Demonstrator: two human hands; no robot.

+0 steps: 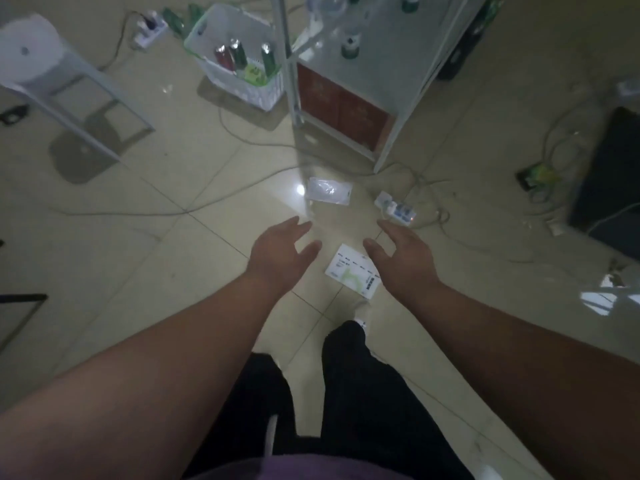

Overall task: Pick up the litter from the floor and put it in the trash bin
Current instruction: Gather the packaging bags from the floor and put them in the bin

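Hands hang wide and empty, left hand (280,251), right hand (403,252); card (351,271) lies on the floor (138,237) between them, bag (329,191) just beyond. Bin (235,50) stands far left. Pinch the card's edge, since it lies flat

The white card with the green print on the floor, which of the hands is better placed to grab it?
The right hand, probably. It hovers open directly beside the white card and overlaps its right edge in view. The left hand, also open, sits farther off to the card's left, across a strip of bare floor.
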